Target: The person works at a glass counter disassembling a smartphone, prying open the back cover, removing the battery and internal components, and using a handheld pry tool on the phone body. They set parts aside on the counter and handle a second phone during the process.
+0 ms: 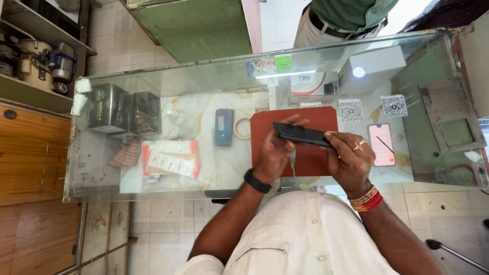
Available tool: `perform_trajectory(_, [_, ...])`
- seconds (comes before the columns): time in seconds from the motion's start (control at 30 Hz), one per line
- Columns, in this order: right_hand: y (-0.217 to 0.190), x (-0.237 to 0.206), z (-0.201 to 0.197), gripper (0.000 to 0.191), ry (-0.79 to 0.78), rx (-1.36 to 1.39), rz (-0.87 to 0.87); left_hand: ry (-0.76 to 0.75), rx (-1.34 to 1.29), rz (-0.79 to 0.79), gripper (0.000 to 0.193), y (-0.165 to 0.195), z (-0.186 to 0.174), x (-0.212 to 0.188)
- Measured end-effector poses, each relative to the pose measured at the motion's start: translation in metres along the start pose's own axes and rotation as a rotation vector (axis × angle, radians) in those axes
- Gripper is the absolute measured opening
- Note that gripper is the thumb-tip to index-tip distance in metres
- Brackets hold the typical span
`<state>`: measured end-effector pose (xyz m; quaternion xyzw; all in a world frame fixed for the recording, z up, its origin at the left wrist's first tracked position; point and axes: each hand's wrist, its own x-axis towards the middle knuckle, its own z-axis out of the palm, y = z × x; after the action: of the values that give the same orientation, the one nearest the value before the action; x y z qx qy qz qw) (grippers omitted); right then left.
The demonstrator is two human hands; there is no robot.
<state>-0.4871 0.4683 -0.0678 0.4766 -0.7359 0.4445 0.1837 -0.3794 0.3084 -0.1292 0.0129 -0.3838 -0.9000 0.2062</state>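
Item: dark phone (301,134), gripped at both ends by left hand (275,153) and right hand (349,155) above red mat (310,163); handling underway, phone not set down.

A second person (346,18) at the far side is cut off above the waist; the dark phone (301,135) partly hides the red mat (310,158).

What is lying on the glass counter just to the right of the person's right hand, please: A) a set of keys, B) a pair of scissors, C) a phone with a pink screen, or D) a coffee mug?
C: a phone with a pink screen lies flat on the glass counter just past the right hand, which with the left hand holds a dark phone.
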Motion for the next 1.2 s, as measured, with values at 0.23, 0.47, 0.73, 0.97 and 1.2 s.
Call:
perform_trajectory(0.23, [-0.010, -0.004, 0.005, 0.022, -0.013, -0.073, -0.106, -0.077, 0.000, 0.025, 0.093, -0.007, 0.000, -0.003])
perform_trajectory(0.47, [-0.013, -0.004, 0.004, 0.024, 0.006, -0.115, -0.127, -0.145, -0.057, 0.049, 0.094, -0.003, 0.008, 0.005])
perform_trajectory(0.73, [-0.027, 0.004, -0.005, 0.053, -0.029, -0.222, -0.217, 0.031, -0.544, 0.008, 0.064, -0.016, 0.015, 0.005])
perform_trajectory(0.97, [-0.030, -0.002, -0.007, 0.026, -0.122, 0.127, 0.138, 0.131, -0.413, -0.013, 0.045, -0.038, -0.017, 0.014])
perform_trajectory(1.2, [-0.030, -0.021, -0.004, 0.021, -0.124, 0.066, -0.133, -0.028, -0.514, 0.081, 0.036, -0.047, -0.016, 0.014])
